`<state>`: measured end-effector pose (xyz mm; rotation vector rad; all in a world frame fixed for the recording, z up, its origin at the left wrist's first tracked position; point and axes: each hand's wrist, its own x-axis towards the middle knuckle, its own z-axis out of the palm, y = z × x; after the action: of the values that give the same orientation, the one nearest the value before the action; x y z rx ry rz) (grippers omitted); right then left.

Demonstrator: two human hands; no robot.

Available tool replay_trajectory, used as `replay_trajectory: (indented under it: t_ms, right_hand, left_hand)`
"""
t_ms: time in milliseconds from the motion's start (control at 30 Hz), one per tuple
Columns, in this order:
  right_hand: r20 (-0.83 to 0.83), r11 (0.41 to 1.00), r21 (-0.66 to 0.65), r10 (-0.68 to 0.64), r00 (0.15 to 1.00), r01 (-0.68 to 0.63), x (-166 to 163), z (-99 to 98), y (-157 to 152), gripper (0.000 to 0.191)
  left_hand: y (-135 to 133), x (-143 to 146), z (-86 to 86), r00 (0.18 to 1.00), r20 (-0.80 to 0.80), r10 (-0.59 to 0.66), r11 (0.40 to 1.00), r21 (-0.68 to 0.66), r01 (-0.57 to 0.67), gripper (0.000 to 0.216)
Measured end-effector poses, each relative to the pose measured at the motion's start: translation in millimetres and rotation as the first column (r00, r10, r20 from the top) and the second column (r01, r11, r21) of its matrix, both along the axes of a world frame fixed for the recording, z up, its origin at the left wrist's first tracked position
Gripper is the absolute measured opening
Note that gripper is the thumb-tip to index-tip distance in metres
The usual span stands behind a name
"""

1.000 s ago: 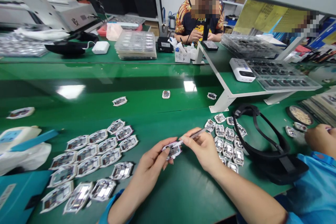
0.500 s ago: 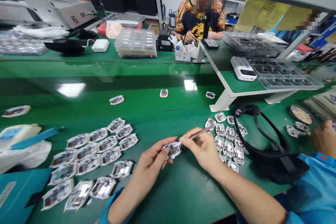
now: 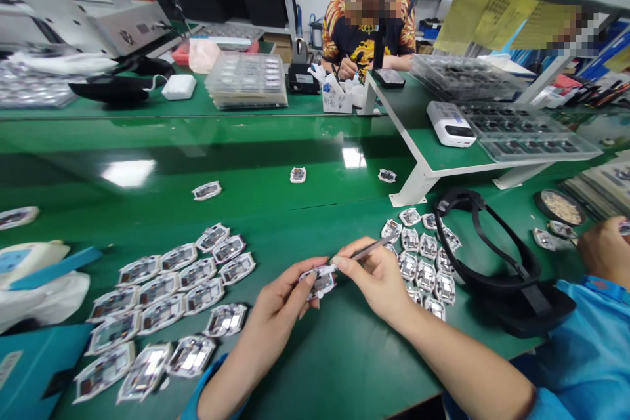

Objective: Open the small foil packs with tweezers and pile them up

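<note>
My left hand (image 3: 281, 305) is closed on a small white electronics housing (image 3: 323, 282) with a circuit board inside, pinched between thumb and fingers above the green bench. In my right hand (image 3: 381, 282) is a pair of grey metal tweezers (image 3: 370, 249), its tip at the housing's upper edge. Whether the tip grips a part there is too small to tell. Rows of similar housings (image 3: 158, 289) lie to the left of my left hand. Another group of smaller-looking housings (image 3: 408, 265) sits just beyond my right hand.
A black headband visor (image 3: 529, 295) lies right of my right forearm. A white-legged shelf (image 3: 418, 180) carries a white power bank (image 3: 450, 123) and clear trays. A co-worker's hand (image 3: 608, 249) is at the far right; another person (image 3: 367, 33) sits opposite. A teal box (image 3: 39, 367) stands at left.
The whole view has shifted slightly, so most things sit a little further left. Both hands keep their hold, with the tweezers still at the housing's edge.
</note>
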<state>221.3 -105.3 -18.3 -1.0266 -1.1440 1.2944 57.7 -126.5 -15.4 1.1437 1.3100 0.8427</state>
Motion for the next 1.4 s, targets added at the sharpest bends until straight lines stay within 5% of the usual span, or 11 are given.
replay_trajectory:
  t_ms: [933, 1400]
  right_hand:
    - [0.143, 0.988, 0.149, -0.051, 0.988, 0.029, -1.8, -1.5, -8.9, 0.006]
    - [0.040, 0.996, 0.087, -0.006, 0.999, 0.003, 2.1, 2.0, -1.9, 0.006]
  left_hand:
    - [-2.0, 9.5, -3.8, 0.990, 0.098, 0.104, 0.994, 0.026, -0.107, 0.033]
    - [-3.9, 7.1, 10.5, 0.950, 0.259, 0.173, 0.978, -0.157, -0.135, 0.029]
